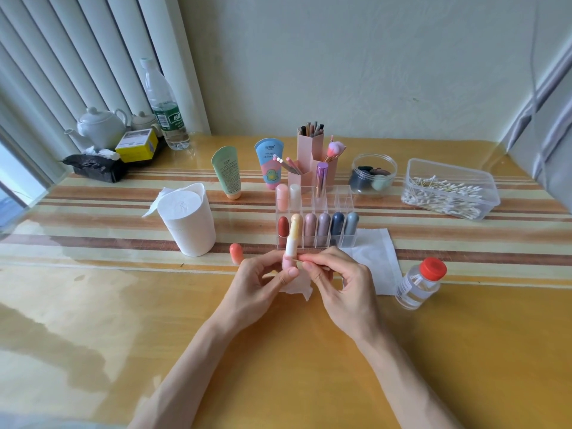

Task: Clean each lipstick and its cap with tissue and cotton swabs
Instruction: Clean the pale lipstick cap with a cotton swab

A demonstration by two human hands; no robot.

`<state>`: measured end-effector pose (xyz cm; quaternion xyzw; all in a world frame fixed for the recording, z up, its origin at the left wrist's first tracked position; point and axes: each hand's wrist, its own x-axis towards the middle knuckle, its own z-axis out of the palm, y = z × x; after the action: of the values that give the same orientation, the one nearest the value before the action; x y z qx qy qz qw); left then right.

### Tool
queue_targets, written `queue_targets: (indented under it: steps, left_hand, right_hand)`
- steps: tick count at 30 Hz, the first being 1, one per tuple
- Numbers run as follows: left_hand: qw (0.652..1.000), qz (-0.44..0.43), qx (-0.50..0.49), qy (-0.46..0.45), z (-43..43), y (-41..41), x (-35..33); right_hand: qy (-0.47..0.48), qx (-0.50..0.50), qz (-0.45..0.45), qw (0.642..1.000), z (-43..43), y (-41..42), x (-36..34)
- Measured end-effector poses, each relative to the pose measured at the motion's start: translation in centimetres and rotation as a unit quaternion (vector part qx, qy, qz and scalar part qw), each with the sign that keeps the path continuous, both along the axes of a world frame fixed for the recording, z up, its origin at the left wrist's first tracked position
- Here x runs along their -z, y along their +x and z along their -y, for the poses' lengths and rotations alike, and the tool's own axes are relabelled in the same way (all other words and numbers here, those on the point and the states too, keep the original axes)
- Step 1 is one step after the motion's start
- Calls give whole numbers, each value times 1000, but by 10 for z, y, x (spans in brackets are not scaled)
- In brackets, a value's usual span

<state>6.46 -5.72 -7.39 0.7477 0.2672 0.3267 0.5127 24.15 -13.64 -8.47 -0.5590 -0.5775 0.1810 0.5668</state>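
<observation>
Before the organizer (348,240), left hand (260,281) and right hand (339,281) hold the lipstick (291,244).

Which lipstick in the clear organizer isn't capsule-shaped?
The metallic purple one in the back row of the organizer: a flat-topped straight tube, standing taller than the round-topped lipsticks around it.

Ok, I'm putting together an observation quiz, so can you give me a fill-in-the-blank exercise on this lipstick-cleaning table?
1. The left hand grips the lipstick by its ___ base.
2. The small clear bottle beside the right hand has a ___ cap.
3. The loose orange cap stands to the ___ of the left hand.
4. The box of cotton swabs sits on the far ___ side of the table.

Missing words: pink; red; left; right.
</observation>
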Motion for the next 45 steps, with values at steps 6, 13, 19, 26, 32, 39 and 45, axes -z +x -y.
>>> queue_targets:
  steps: [6, 13, 19, 26, 32, 39, 45]
  left_hand:
    - [1000, 23, -12, 1, -4, -2, 6]
    - [994, 75, -43, -59, -3, -3, 8]
    - [997, 56, -22, -54, 1, -1, 4]
    - [997, 37, -52, -46, -2, -2, 7]
    - [995, 71, -53, -43, -1, -2, 7]
    - [988, 100, -41, -107, 3, -1, 2]
    - [988, 92, -48, -118, 3, -1, 4]
  right_hand:
    - [-13, -12, -15, 1000, 0, -2, 0]
    - [-15, -18, -29, 999, -1, -1, -1]
    - [-13, -6, -27, 1000, -1, -1, 0]
    - [-13, -11, -30, 999, -1, -4, -2]
    - [-16, -16, -33, 999, -1, -2, -1]
    - [-10, -6, -25, 1000, -1, -5, -2]
    - [-11, 3, -15, 1000, 0, -4, -2]
